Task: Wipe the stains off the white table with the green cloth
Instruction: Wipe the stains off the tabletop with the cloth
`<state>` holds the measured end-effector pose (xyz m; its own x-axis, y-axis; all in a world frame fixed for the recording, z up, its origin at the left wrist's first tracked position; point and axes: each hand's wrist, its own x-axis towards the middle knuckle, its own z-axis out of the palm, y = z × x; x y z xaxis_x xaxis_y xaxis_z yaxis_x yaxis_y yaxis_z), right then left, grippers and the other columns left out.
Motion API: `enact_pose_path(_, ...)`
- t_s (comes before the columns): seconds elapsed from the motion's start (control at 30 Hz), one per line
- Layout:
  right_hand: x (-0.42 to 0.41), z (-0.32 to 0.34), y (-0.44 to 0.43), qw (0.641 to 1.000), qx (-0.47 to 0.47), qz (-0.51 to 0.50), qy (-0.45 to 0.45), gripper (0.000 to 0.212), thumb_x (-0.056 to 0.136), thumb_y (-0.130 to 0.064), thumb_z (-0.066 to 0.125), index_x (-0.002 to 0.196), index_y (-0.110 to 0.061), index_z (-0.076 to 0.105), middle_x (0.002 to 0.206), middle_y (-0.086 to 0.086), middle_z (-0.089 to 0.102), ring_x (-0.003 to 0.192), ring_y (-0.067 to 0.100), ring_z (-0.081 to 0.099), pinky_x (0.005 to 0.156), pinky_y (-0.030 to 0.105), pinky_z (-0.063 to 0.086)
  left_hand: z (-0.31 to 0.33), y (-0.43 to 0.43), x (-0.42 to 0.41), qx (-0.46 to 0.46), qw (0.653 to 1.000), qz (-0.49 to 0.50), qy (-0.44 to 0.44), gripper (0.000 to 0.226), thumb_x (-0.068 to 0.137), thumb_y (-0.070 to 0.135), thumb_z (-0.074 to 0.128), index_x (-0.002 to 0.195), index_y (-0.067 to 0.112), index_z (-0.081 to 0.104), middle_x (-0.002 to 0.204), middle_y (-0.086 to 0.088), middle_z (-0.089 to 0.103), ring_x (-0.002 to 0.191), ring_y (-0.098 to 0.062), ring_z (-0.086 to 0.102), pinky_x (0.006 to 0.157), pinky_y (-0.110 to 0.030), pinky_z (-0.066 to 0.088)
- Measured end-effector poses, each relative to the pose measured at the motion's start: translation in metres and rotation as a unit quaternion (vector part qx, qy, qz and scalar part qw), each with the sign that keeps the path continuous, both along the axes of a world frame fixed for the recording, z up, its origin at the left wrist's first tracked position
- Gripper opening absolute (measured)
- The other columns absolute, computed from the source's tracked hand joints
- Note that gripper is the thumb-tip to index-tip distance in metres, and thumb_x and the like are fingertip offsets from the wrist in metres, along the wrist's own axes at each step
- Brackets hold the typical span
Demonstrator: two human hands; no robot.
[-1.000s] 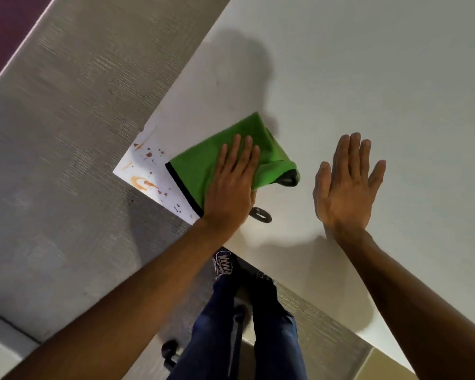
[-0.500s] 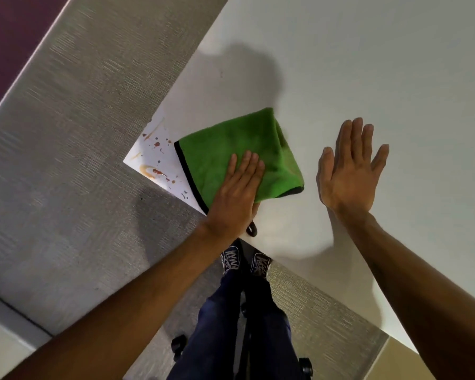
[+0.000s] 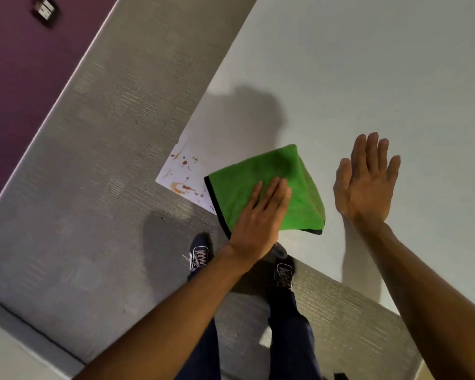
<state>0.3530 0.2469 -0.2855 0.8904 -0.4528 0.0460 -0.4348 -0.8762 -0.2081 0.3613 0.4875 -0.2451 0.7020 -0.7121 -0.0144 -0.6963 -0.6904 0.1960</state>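
Your left hand (image 3: 258,218) flat, pressing folded green black-edged cloth (image 3: 269,187) beside reddish-orange stains (image 3: 185,175) on white table (image 3: 368,78); your right hand (image 3: 365,182) spread, grasping nothing. No readable writing.

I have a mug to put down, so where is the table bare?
The white table is bare beyond the right hand and above the green cloth. The near corner is taken: stains lie at its tip, and the cloth sits beside them under the flat left hand.
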Motion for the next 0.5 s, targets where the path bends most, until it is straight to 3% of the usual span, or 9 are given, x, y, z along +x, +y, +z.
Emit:
enact_pose_path(0.13, -0.034, 0.01, 0.045, 0.999, 0.027, -0.033, 0.019, 0.064, 0.109, -0.046, 0.015, 0.164, -0.014, 0.012, 0.173, 0.01, 0.009, 0.161, 0.024, -0.001, 0.129, 0.055, 0.007, -0.003, 0.015, 0.011, -0.011, 0.999, -0.046, -0.025, 0.057, 0.089, -0.001, 0.031, 0.142, 0.001, 0.051, 0.151, -0.016, 0.046, 0.144, -0.031, 0.039, 0.116, -0.047, 0.037)
enact_pose_path(0.27, -0.048, 0.016, 0.104, 0.995, 0.045, -0.09, 0.021, 0.063, 0.109, -0.048, 0.01, 0.164, -0.016, 0.012, 0.173, 0.007, 0.006, 0.161, 0.021, -0.004, 0.13, 0.052, 0.004, -0.003, 0.048, 0.027, -0.002, 0.995, -0.095, -0.016, 0.063, 0.087, 0.001, 0.025, 0.148, 0.001, 0.04, 0.157, -0.016, 0.037, 0.148, -0.029, 0.03, 0.119, -0.046, 0.031)
enact_pose_path(0.4, -0.043, 0.019, 0.127, 0.985, 0.071, -0.156, -0.007, 0.061, 0.109, -0.04, 0.013, 0.163, -0.012, 0.019, 0.172, 0.007, 0.012, 0.161, 0.021, 0.002, 0.13, 0.051, 0.007, -0.003, 0.09, 0.055, 0.022, 0.987, -0.157, -0.036, 0.073, 0.08, 0.006, 0.049, 0.15, 0.0, 0.033, 0.158, -0.018, 0.032, 0.149, -0.031, 0.029, 0.123, -0.046, 0.022)
enact_pose_path(0.5, -0.043, 0.019, 0.128, 0.986, 0.065, -0.156, -0.011, 0.058, 0.109, -0.032, 0.017, 0.162, -0.01, 0.019, 0.172, 0.008, 0.012, 0.161, 0.022, 0.003, 0.13, 0.051, 0.007, -0.004, 0.121, 0.078, -0.023, 0.988, -0.152, -0.024, 0.073, 0.07, -0.009, 0.061, 0.142, -0.007, 0.046, 0.15, -0.023, 0.044, 0.142, -0.036, 0.04, 0.119, -0.05, 0.031)
